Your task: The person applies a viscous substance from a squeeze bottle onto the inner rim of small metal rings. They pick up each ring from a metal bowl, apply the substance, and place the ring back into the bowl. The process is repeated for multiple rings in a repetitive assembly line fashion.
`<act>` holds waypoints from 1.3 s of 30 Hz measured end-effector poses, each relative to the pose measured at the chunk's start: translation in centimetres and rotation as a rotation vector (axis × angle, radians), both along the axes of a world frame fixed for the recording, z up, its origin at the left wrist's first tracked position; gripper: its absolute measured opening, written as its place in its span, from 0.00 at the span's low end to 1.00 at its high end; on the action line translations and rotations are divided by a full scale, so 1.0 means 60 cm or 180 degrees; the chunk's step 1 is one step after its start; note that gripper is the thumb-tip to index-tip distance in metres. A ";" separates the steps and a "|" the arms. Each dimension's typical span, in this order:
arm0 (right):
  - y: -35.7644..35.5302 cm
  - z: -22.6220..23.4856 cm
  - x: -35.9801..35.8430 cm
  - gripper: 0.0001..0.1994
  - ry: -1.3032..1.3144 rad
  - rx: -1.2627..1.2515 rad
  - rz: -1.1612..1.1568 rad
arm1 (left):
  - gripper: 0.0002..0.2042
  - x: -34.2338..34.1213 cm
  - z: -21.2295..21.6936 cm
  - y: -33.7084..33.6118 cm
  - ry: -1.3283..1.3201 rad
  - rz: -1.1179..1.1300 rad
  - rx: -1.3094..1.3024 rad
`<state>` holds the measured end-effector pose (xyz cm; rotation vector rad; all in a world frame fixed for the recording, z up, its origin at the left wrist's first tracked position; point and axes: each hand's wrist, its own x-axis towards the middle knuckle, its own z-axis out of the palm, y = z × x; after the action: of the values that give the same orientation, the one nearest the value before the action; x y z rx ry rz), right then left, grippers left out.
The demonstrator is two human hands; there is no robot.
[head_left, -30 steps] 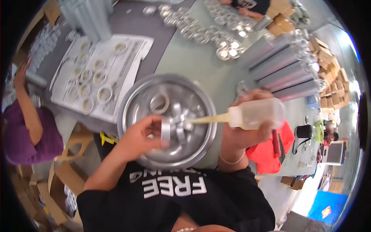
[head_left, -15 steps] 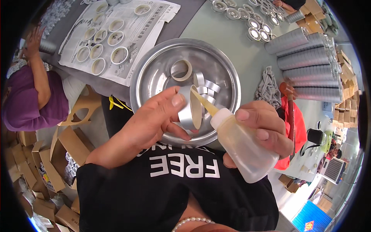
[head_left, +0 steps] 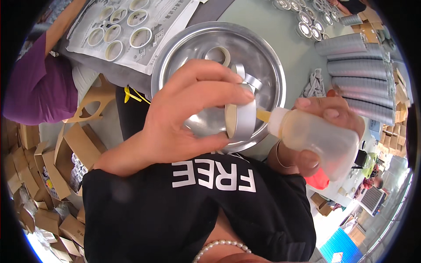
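Observation:
My left hand point(head_left: 184, 105) pinches a silver metal ring point(head_left: 245, 120) by its edges, thumb below and fingers on top. The ring is held over a round steel basin point(head_left: 277, 74). In my right hand point(head_left: 333, 114) lies a translucent squeeze bottle point(head_left: 320, 138), tilted nearly level, with a white collar and a yellowish nozzle point(head_left: 263, 115). The nozzle points left at the ring; its tip is hidden behind the ring's right side. Inside the basin lie a cream-lined ring point(head_left: 220, 55) and silver rings point(head_left: 253, 81), partly covered by my left hand.
Newspaper point(head_left: 171, 26) at the far left bears several rings point(head_left: 140, 37). Stacked silver ring columns point(head_left: 364, 85) and a grey cloth point(head_left: 315, 83) sit right. Small round metal pieces point(head_left: 305, 30) stand at the far right. A person in a purple sleeve point(head_left: 39, 87) is at left, above cardboard boxes point(head_left: 83, 144).
My left hand has turned the ring over, so its opening now faces left. The bottle has swung from slanting to nearly level and moved right. The view has shifted slightly.

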<state>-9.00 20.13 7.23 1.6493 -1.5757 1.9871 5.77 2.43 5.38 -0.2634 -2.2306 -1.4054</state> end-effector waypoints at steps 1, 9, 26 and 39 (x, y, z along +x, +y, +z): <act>-0.002 -0.002 -0.002 0.27 -0.0079 0.0026 -0.0101 | 0.28 0.001 -0.002 0.001 0.0082 0.0042 -0.0056; -0.016 -0.013 -0.020 0.27 -0.1835 0.0397 -0.0267 | 0.22 -0.018 -0.038 0.017 0.0769 0.0261 -0.0215; 0.013 -0.014 -0.097 0.28 -0.3282 -0.0784 0.1391 | 0.30 -0.132 -0.072 -0.124 -0.0913 0.0516 -0.1504; 0.024 0.002 -0.088 0.29 -0.3065 -0.0872 0.1273 | 0.32 -0.077 -0.144 -0.050 -0.1801 0.0179 -0.0529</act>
<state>-14.27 21.58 7.35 0.9650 -1.0624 3.3355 1.12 -0.57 -3.26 0.1681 -2.7869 -1.3885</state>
